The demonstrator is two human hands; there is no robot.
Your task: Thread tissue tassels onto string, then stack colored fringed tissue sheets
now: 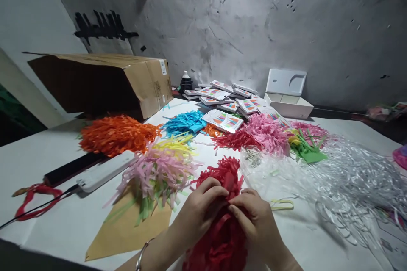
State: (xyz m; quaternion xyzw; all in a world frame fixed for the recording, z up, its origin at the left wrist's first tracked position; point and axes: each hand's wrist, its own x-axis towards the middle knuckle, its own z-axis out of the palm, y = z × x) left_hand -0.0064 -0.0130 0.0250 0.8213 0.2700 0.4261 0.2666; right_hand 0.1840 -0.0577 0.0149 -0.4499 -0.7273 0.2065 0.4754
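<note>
A bundle of red fringed tissue paper (222,243) lies in front of me, its strips spreading toward me and away. My left hand (206,201) pinches the bundle's middle from the left, fingers curled together. From the right, my right hand (252,211) pinches the same spot with thumb and forefinger. The fingertips of both hands nearly meet there, and whatever small part is between them is hidden. To the left of my left hand lies a pink and green fringed tissue bundle (159,173). A thin yellow loop (282,204) rests just right of my right hand.
Orange (117,135) and blue tissue bundles (184,123) lie farther back. Flat printed boxes (222,120) are piled by the wall. A large cardboard box (149,87) stands back left, a white open box (288,103) back right. Clear plastic and silvery strands (359,178) spread at right; a white power strip (106,171) sits left.
</note>
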